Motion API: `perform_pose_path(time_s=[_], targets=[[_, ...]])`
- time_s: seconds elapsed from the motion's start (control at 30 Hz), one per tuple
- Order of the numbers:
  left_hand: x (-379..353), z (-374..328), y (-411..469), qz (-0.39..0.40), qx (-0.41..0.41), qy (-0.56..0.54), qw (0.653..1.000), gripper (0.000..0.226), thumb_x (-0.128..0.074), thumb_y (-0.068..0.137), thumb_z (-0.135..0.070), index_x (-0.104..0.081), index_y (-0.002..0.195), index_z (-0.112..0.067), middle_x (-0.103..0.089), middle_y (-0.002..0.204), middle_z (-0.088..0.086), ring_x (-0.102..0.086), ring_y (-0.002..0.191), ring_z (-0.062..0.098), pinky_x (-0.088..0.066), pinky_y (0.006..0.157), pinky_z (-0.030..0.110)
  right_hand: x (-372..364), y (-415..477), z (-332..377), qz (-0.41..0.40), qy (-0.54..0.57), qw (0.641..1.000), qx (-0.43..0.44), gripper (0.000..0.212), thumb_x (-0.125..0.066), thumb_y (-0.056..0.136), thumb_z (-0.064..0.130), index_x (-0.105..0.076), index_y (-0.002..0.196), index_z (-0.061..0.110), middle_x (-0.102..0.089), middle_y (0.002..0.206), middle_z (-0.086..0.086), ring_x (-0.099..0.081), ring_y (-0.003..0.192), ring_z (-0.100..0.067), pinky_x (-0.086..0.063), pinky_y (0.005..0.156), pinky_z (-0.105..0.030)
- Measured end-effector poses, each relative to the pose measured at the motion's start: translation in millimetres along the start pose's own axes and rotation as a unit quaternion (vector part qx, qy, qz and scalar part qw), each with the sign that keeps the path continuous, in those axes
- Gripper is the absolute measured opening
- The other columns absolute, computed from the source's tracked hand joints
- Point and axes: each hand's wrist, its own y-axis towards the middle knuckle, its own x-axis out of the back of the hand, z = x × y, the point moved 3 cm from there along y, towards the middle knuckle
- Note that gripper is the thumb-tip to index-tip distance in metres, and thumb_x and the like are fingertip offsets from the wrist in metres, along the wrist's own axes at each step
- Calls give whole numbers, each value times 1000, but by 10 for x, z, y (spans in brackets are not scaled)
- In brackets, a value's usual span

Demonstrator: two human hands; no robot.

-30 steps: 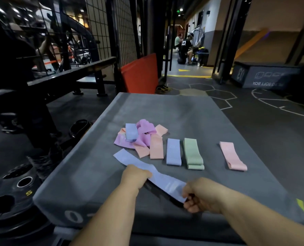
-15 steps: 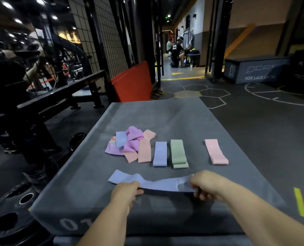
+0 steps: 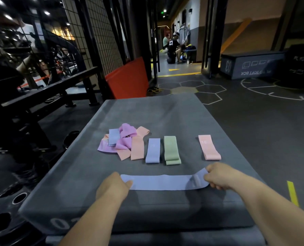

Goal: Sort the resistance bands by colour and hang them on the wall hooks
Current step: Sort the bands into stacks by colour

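Note:
A long lilac-blue resistance band [image 3: 163, 182] lies stretched flat across the near part of the grey soft box [image 3: 153, 114]. My left hand [image 3: 113, 188] pinches its left end and my right hand [image 3: 220, 175] pinches its right end, which curls up slightly. Behind it sit a folded blue band [image 3: 153, 150], a folded green band [image 3: 171, 150] and, apart at the right, a folded pink band [image 3: 209, 147]. A mixed heap of purple, blue and peach bands [image 3: 123, 142] lies at the left.
Weight plates [image 3: 4, 206] lie on the floor at the lower left beside a dark bench [image 3: 46, 89]. An orange mat [image 3: 128, 80] leans behind the box. Another soft box [image 3: 250, 65] stands far right. People sit down the corridor. No wall hooks are in view.
The long blue band went from lying diagonally to lying straight and level between my hands. My right hand moved up and right with its end; the slack in the middle is gone.

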Motion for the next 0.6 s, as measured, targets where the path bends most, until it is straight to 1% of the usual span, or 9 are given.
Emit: perform_pose_path(time_s=[0.03, 0.1, 0.2, 0.27, 0.37, 0.43, 0.5, 0.57, 0.6], targets=[[9, 2, 6, -4, 0, -2, 1000, 43, -58, 86, -52, -48, 107, -16, -59, 117, 3, -58, 102, 24, -43, 75, 28, 13, 7, -27, -2, 0, 1000, -2, 14, -41, 85, 8, -47, 73, 13, -59, 69, -5, -46, 53, -17, -37, 50, -21], [27, 27, 18, -10, 4, -27, 1000, 47, -65, 82, -51, -44, 101, -15, -58, 111, 4, -57, 97, 26, -42, 70, 30, 34, 27, -79, -10, 4, 1000, -4, 12, -42, 84, 9, -47, 74, 12, -59, 69, -6, -46, 52, -18, -36, 50, -21], [5, 69, 51, -12, 7, -28, 1000, 51, -66, 79, -53, -48, 106, -14, -58, 112, 4, -58, 100, 26, -42, 70, 31, 40, 52, -136, -13, 8, 1000, -4, 12, -43, 81, 10, -47, 71, 12, -57, 65, -6, -45, 49, -19, -35, 48, -19], [-22, 75, 60, 0, 1, -11, 1000, 49, -64, 80, -56, -51, 102, -15, -61, 111, 4, -59, 100, 25, -42, 71, 29, 35, 65, -164, -12, 8, 1000, -5, 12, -44, 81, 10, -47, 69, 12, -56, 62, -5, -45, 47, -18, -34, 46, -18], [-26, 78, 75, 14, -3, -16, 1000, 47, -65, 79, -57, -55, 97, -14, -64, 103, 5, -61, 95, 24, -39, 66, 27, 35, 79, -203, -17, -1, 1000, -10, 12, -46, 79, 11, -48, 67, 13, -55, 60, -6, -44, 46, -19, -33, 45, -17], [16, 72, 67, 13, -9, -33, 999, 43, -68, 78, -54, -54, 93, -16, -60, 92, 2, -59, 86, 22, -38, 63, 28, 34, 93, -225, -22, -6, 1000, -12, 14, -48, 79, 12, -46, 65, 13, -54, 60, -8, -44, 47, -21, -32, 45, -18], [49, 69, 65, 13, -14, -58, 998, 40, -71, 77, -48, -48, 86, -17, -54, 84, -2, -53, 77, 19, -36, 60, 29, 28, 105, -236, -25, -18, 999, -16, 17, -50, 79, 13, -44, 63, 14, -53, 57, -8, -44, 48, -22, -31, 45, -19], [55, 75, 87, 14, -16, -87, 996, 37, -73, 76, -42, -46, 84, -19, -54, 85, -3, -53, 76, 18, -36, 60, 29, 24, 112, -231, -30, -23, 999, -21, 17, -51, 79, 15, -44, 63, 14, -51, 52, -6, -44, 47, -22, -31, 45, -20], [49, 81, 114, 15, -21, -101, 995, 33, -73, 76, -39, -48, 84, -19, -57, 85, -3, -55, 76, 18, -38, 60, 28, 23, 119, -228, -35, -19, 999, -23, 16, -51, 78, 15, -44, 64, 14, -50, 51, -5, -43, 47, -22, -31, 45, -20]])
